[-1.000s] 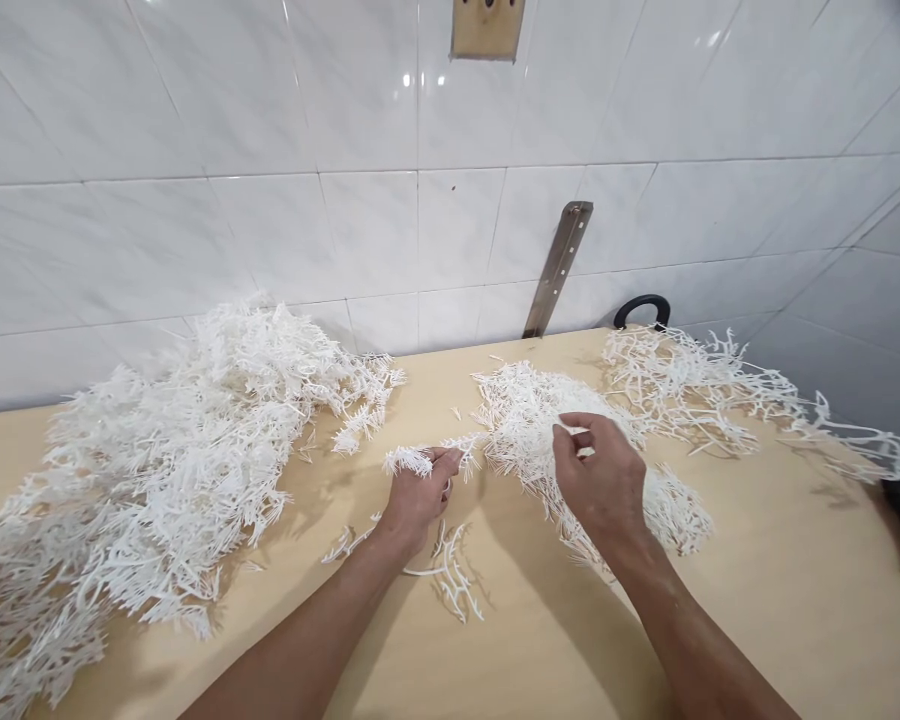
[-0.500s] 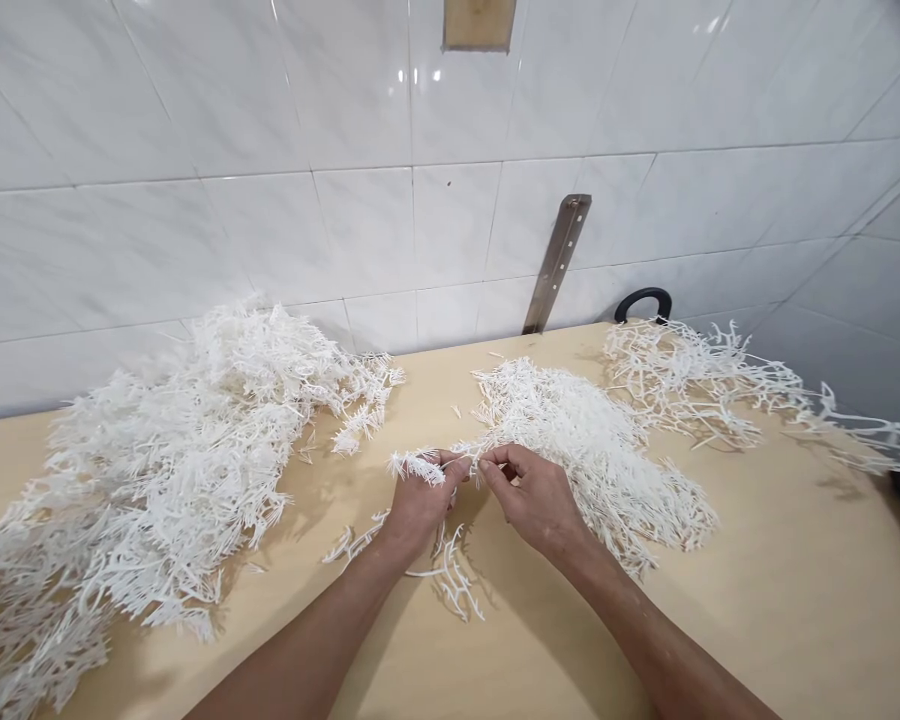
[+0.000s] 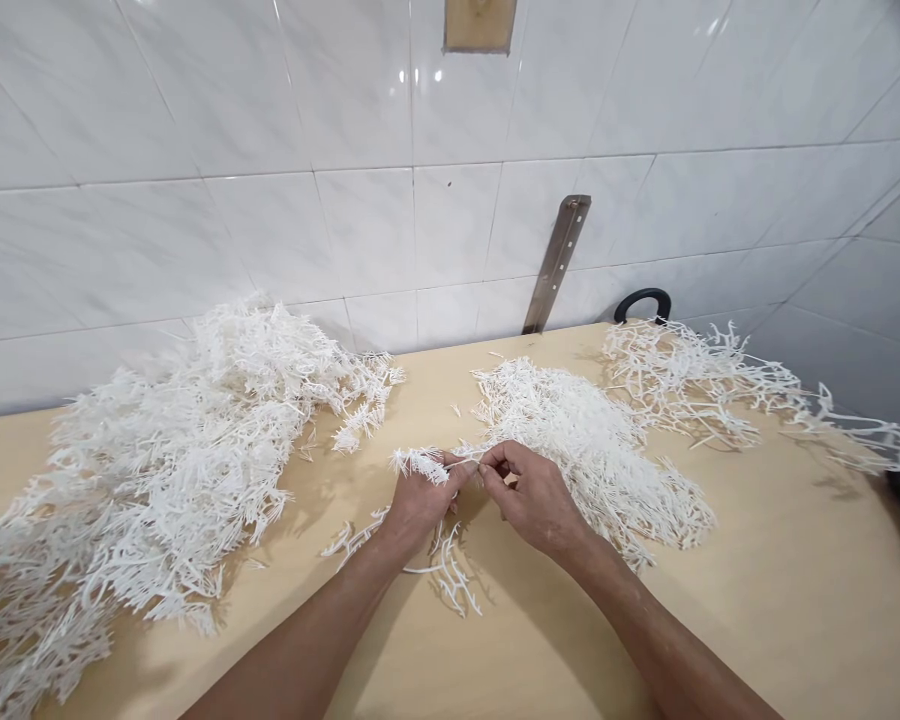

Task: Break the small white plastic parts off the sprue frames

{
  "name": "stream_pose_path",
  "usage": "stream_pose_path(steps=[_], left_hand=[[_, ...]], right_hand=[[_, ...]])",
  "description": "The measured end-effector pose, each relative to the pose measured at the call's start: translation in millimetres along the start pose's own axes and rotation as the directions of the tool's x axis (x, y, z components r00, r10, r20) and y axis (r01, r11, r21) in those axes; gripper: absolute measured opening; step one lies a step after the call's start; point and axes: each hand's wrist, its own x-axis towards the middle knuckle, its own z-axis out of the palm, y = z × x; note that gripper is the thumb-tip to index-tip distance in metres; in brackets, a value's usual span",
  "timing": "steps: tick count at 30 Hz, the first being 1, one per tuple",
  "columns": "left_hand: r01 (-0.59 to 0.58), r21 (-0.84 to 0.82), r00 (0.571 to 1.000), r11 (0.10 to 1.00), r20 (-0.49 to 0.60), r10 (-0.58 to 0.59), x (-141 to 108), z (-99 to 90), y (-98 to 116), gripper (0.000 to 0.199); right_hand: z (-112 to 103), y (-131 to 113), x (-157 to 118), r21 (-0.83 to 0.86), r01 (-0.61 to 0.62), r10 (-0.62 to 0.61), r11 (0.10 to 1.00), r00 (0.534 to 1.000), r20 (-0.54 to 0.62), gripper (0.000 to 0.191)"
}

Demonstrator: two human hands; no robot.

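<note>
Sprig [image 3: 424, 465]: white, spiky
Left hand [image 3: 418, 508]: fingers clamped on sprig
Right hand [image 3: 531, 497]: three o'clock, thumb and forefinger pinched on its end
White pile [image 3: 187, 460]: nine o'clock

on the tabletop [image 3: 780, 610], a sprig heap [image 3: 187, 460] lies left, a sprig pile [image 3: 581, 430] right of centre, bare stems [image 3: 649, 350] around the back right corner; held between heap and pile, a single sprig [image 3: 421, 464]; behind the back edge, a metal strip [image 3: 557, 265].

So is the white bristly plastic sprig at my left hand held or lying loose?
Held: the white bristly plastic sprig juts from the closed left hand, and the right hand pinches a thin white strand beside it.
</note>
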Motion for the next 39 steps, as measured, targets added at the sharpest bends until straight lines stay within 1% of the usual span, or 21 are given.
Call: stream_pose_path(steps=[2,7,10,12,15,17,22,26,29,32,34,36,39], left_hand=[[-0.002,0.001,1.0,1.0,0.023,0.002,0.1,-1.2,0.6,0.032],[0.039,-0.014,0.988,0.999,0.151,-0.036,1.8,-5.5,-0.5,0.029],[0.082,0.015,0.981,0.997,0.175,-0.084,2.4,-8.2,-0.7,0.031],[0.102,0.013,0.974,0.995,0.205,-0.102,2.6,-9.9,0.4,0.033],[0.114,-0.064,0.948,0.991,0.304,-0.09,3.8,-12.7,1.7,0.039],[0.126,-0.095,0.935,0.988,0.343,-0.086,5.2,-14.5,1.0,0.043],[0.133,-0.021,0.953,0.991,0.276,-0.122,7.2,-16.2,-3.6,0.041],[0.155,-0.05,0.956,0.987,0.261,-0.137,5.8,-15.4,1.4,0.04],[0.198,-0.09,0.946,0.976,0.28,-0.166,3.9,-15.7,7.9,0.041],[0.239,-0.094,0.922,0.967,0.333,-0.195,2.1,-16.7,10.2,0.041],[0.248,-0.118,0.915,0.961,0.353,-0.193,1.5,-16.9,9.2,0.041],[0.234,-0.136,0.921,0.963,0.347,-0.175,1.5,-16.5,8.0,0.042],[0.178,-0.111,0.948,0.978,0.287,-0.14,1.7,-14.6,7.8,0.042]], right_hand=[[-1.2,0.4,0.0,-0.014,0.024,-0.023,1.0,0.999,0.023,0.013],[-7.8,-1.2,-0.3,-0.036,0.059,-0.057,0.998,0.996,0.074,0.013],[-12.5,-1.7,-0.6,-0.043,0.073,-0.068,0.996,0.992,0.109,0.013],[-15.3,-1.1,-0.8,-0.017,0.05,-0.047,0.999,0.989,0.144,0.014],[-18.6,1.1,-0.8,0.047,-0.001,-0.008,0.999,0.981,0.194,0.017],[-19.8,2.7,-0.9,0.068,-0.021,0.006,0.997,0.976,0.216,0.018],[-19.9,4.8,-1.5,0.069,-0.016,0.0,0.997,0.976,0.217,0.017],[-19.1,2.6,-1.2,0.059,0.0,-0.012,0.998,0.979,0.204,0.017],[-19.4,-0.4,-1.3,0.063,0.004,-0.017,0.998,0.98,0.198,0.017],[-21.1,-2.8,-2.5,0.066,0.008,-0.024,0.998,0.969,0.248,0.016],[-22.2,-3.4,-3.5,0.043,0.012,-0.023,0.999,0.959,0.284,0.017],[-22.5,-2.7,-4.1,0.016,0.013,-0.018,1.0,0.957,0.288,0.019],[-20.6,-0.3,-3.5,-0.003,0.023,-0.022,1.0,0.971,0.238,0.019]])
